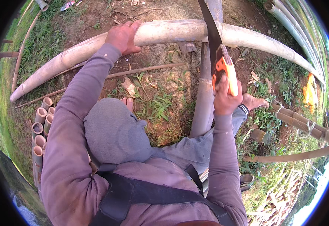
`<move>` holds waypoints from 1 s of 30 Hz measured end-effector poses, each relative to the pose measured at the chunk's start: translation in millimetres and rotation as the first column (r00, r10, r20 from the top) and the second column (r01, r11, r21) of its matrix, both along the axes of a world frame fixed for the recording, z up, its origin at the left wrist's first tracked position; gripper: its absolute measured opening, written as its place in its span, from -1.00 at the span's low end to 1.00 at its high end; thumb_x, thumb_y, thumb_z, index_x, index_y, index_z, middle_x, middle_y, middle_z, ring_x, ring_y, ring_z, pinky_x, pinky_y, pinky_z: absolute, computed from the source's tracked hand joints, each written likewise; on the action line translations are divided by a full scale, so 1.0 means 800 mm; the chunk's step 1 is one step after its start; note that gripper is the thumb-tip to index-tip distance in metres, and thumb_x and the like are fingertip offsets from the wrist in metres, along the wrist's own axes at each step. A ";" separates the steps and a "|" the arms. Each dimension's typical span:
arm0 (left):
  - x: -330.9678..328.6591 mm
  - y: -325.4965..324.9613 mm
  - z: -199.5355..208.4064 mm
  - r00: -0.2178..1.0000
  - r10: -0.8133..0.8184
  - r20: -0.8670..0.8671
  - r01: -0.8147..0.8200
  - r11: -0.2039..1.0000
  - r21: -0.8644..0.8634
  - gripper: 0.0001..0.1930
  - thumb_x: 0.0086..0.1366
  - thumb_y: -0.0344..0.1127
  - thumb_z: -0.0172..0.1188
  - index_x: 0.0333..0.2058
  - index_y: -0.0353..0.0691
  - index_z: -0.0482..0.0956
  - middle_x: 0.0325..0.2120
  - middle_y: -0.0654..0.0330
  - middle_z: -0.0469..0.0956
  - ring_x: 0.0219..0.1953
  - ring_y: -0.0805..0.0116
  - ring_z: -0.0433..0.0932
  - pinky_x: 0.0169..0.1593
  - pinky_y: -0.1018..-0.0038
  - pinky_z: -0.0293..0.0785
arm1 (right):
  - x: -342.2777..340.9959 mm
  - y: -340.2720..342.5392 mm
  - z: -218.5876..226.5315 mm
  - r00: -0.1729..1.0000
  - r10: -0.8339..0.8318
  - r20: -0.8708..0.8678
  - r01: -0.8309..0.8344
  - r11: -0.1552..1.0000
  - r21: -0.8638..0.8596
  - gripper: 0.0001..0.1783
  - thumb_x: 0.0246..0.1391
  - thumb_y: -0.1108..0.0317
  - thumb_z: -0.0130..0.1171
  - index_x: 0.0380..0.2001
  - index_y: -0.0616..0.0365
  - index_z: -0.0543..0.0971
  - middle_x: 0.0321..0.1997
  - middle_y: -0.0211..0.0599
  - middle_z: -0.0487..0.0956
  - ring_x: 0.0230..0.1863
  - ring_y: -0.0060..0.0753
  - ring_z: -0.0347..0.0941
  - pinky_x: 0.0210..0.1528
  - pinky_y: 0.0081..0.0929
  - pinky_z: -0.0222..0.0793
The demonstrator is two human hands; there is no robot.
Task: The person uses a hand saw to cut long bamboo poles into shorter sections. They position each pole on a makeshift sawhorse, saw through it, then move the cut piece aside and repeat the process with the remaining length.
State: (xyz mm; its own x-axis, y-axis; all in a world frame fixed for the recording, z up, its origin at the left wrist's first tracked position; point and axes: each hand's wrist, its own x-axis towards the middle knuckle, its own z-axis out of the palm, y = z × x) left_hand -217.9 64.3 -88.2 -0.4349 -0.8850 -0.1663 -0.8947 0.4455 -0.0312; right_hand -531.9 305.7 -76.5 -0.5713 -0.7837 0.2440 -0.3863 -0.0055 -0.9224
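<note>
A thick pale bamboo pole (172,31) stretches from side to side in front of me, bowed by the lens. My left hand (123,37) is closed over its left part, fingers wrapped on the top and thumb on the near side. In my right hand (226,94) is the orange handle of a handsaw (228,71), gripped firmly. The saw's dark blade (210,28) points away from me and crosses the pole; whether its teeth sit in a cut I cannot tell. Under the crossing runs a greyish bamboo pole (203,101) lengthwise.
Cut bamboo tubes (39,128) are bundled at the left. A thin stick (145,70) lies on the ground. Tied bamboo poles (296,119), a short bamboo piece (260,136) and a yellow bag (309,94) are at the right. My bare foot (254,101) rests near the saw.
</note>
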 end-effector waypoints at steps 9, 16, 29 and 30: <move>0.020 0.004 0.002 0.999 0.048 -0.015 -0.048 0.999 0.000 0.12 -0.01 0.14 0.53 0.51 0.06 0.19 0.24 0.02 0.53 0.16 -0.05 0.64 0.25 0.10 0.59 | 0.033 0.129 0.028 0.994 -0.055 0.096 0.047 0.996 0.079 -0.81 0.37 0.38 0.31 -0.17 0.30 0.55 -0.54 -0.39 0.59 -0.59 -0.67 0.47 -0.51 -0.61 0.41; -0.001 0.001 -0.005 1.000 -0.010 -0.018 0.010 1.000 -0.018 0.13 0.00 0.16 0.53 0.51 0.06 0.18 0.26 0.02 0.52 0.22 -0.02 0.59 0.33 0.14 0.53 | 0.002 0.052 -0.038 0.996 -0.078 -0.044 0.080 0.996 0.042 -0.78 0.34 0.34 0.37 -0.25 0.25 0.58 -0.47 -0.43 0.63 -0.50 -0.70 0.45 -0.43 -0.65 0.38; 0.015 0.005 -0.010 0.999 0.039 0.014 -0.038 0.998 -0.055 0.10 0.04 0.19 0.53 0.51 0.07 0.20 0.24 -0.01 0.53 0.17 -0.06 0.64 0.29 0.11 0.57 | 0.028 0.194 -0.007 0.999 -0.050 -0.016 0.050 0.998 -0.025 -0.74 0.35 0.33 0.32 -0.16 0.36 0.56 -0.57 -0.34 0.61 -0.58 -0.59 0.52 -0.47 -0.56 0.42; 0.016 0.000 -0.009 0.999 0.037 0.002 -0.036 0.997 -0.064 0.09 0.04 0.19 0.53 0.50 0.06 0.20 0.23 -0.01 0.54 0.17 -0.06 0.64 0.28 0.11 0.57 | 0.026 0.181 -0.015 0.998 -0.062 0.001 0.062 0.996 -0.071 -0.72 0.35 0.32 0.33 -0.16 0.37 0.56 -0.58 -0.33 0.60 -0.58 -0.57 0.52 -0.47 -0.56 0.42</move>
